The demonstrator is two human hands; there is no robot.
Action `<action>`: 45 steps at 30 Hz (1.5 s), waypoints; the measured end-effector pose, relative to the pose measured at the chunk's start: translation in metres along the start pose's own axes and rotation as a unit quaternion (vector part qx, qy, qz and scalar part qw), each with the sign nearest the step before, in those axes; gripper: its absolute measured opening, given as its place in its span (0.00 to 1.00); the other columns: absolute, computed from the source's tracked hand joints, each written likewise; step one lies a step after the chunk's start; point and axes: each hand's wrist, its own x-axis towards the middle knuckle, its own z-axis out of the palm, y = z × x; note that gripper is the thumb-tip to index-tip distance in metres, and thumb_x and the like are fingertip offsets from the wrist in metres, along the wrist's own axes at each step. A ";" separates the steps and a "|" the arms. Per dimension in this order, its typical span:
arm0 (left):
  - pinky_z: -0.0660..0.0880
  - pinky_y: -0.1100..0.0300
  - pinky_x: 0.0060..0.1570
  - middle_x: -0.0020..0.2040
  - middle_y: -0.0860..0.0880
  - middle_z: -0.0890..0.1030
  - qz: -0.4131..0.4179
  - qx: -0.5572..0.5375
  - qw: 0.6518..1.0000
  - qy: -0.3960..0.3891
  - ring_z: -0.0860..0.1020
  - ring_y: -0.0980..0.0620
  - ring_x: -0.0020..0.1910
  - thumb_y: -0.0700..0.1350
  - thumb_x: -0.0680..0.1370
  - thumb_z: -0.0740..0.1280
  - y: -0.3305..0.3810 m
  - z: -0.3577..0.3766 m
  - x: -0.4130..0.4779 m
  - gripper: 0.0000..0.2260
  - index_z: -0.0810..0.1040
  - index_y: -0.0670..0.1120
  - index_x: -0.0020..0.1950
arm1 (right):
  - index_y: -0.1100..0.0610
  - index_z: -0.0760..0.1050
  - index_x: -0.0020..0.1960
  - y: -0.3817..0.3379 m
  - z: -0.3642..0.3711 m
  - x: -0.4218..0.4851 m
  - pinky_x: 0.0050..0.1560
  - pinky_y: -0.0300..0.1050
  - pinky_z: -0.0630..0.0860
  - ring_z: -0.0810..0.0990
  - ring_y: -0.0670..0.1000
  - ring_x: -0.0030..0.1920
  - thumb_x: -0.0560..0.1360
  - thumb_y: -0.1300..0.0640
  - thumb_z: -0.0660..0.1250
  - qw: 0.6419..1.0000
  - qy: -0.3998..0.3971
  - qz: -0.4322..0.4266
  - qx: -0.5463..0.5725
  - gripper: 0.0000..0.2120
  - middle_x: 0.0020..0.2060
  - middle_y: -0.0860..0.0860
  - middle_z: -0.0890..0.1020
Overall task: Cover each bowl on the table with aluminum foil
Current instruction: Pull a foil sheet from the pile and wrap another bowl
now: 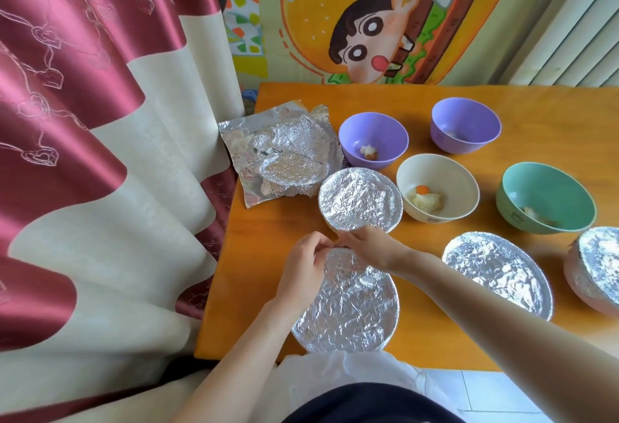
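1. Here, seen from above, an orange wooden tabletop [435, 339] carries eight bowls, four of them already covered.
2. At the front edge, closest to the person, sits a round bowl wrapped over the top in crinkled silver aluminium foil [348, 308].
3. The left hand [303, 270] curls its fingers over the far left rim of this front foil-covered bowl, pinching the foil edge.
4. The right hand [368, 246] meets it at the same far rim, fingers bent down and gripping the foil there; the two hands' fingertips are almost touching.
5. Just behind the hands stands a second round foil-topped bowl [360, 199].
6. To the right are a wide foil-covered bowl [499, 268] and, cut off by the frame edge, another foil-wrapped bowl [596, 265].
7. Four bowls are uncovered, each with a little food inside: a near purple plastic bowl [373, 139], a far purple plastic bowl [465, 126], a cream bowl [437, 188] and a mint green bowl [546, 198].
8. At the back left corner lies a loose pile of crumpled foil sheets [284, 154], overhanging the edge.
9. A maroon and cream curtain [100, 154] hangs at left, and a bright cartoon wall picture [368, 30] sits behind.
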 end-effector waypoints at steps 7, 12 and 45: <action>0.71 0.68 0.37 0.39 0.53 0.76 0.000 0.004 1.000 -0.015 0.74 0.57 0.37 0.38 0.76 0.68 0.011 -0.005 0.013 0.06 0.74 0.47 0.42 | 0.48 0.81 0.46 0.005 -0.014 0.001 0.52 0.52 0.77 0.80 0.56 0.42 0.82 0.45 0.51 0.999 0.012 -0.010 0.040 0.20 0.43 0.58 0.83; 0.73 0.66 0.39 0.40 0.51 0.76 -0.003 -0.017 1.000 -0.021 0.75 0.57 0.37 0.39 0.76 0.68 0.016 -0.001 0.012 0.03 0.76 0.44 0.43 | 0.57 0.82 0.43 0.014 -0.006 -0.004 0.35 0.43 0.76 0.79 0.54 0.30 0.81 0.46 0.53 0.995 0.090 -0.014 0.038 0.23 0.30 0.61 0.80; 0.72 0.65 0.40 0.41 0.48 0.75 -0.023 -0.018 0.999 0.018 0.75 0.52 0.40 0.36 0.76 0.66 0.012 -0.006 -0.003 0.08 0.72 0.45 0.41 | 0.46 0.83 0.44 0.028 0.012 -0.001 0.62 0.50 0.73 0.81 0.52 0.51 0.81 0.41 0.48 0.985 0.042 -0.013 0.164 0.25 0.48 0.54 0.84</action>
